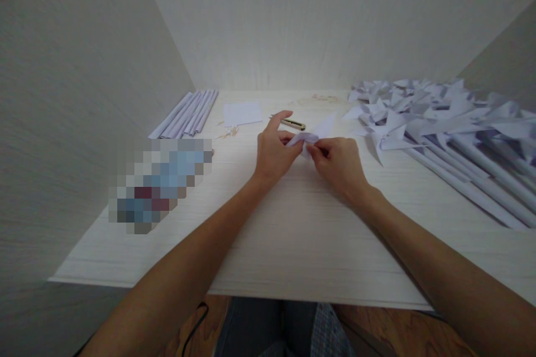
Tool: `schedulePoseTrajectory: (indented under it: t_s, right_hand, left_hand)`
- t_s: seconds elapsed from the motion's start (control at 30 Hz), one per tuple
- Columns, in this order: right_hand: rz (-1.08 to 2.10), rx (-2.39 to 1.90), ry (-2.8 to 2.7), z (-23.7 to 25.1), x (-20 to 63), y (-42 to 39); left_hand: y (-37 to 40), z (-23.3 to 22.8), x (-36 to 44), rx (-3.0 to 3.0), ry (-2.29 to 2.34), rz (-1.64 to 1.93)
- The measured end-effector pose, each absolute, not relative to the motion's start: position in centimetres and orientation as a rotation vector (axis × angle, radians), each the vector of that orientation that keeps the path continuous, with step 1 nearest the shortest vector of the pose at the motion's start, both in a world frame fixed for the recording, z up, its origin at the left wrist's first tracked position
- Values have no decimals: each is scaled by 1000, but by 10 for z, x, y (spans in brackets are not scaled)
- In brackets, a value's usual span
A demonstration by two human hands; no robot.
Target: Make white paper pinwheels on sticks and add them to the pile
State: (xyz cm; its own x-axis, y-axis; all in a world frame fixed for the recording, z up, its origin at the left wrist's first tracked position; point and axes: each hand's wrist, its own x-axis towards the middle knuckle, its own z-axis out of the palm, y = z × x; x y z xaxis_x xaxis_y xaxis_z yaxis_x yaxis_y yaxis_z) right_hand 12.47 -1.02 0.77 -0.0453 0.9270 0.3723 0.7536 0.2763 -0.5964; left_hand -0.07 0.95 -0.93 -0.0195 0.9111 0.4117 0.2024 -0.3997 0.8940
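Both of my hands meet over the middle of a pale wooden table (293,234). Between them is a small piece of white folded paper (313,135), with one corner sticking up to the right. My left hand (274,150) pinches its left side, index finger raised. My right hand (337,164) pinches its right side with thumb and fingertips. Just behind the paper lies a small utility knife (293,123) flat on the table.
Several finished paper pinwheels on rolled paper sticks (452,134) are piled at the right. Rolled white paper tubes (186,114) lie at the back left, a square paper sheet (242,113) beside them. A blurred-out object (161,184) sits left. Walls close in on three sides.
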Motion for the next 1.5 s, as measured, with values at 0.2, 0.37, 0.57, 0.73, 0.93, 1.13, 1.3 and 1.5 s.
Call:
schedulePoseTrajectory:
  t_s: [0.2,0.37,0.57,0.73,0.93,1.13,1.3,1.5]
  right_hand:
    - [1018,-1395,-1529,9,126,-5]
    - [474,-1480,-1805,12,129,-10]
    - [460,-1479,-1805,16,128,-10]
    - [1130,-1361,-1455,12,128,-4]
    - [152,-1493,-1924,12,128,-12]
    - [609,-1472,-1692,15,123,-12]
    - [917,-1382,-1501,12,124,-10]
    - [190,-1462,-1909,13,130,-13]
  left_hand:
    - [9,-6,-1,1660,1111,1487]
    - [10,-7,-1,1646,1115,1477]
    - [11,-8,-2,1692,1074,1496]
    - [9,-8,-3,1784,1083,1494]
    - [12,-11,-4,1825,1076,1508]
    - [10,-7,-4,1832,1083,1504]
    - [9,-7,-3,1778,1084,1507]
    - [11,-7,-4,1700,1044,1467]
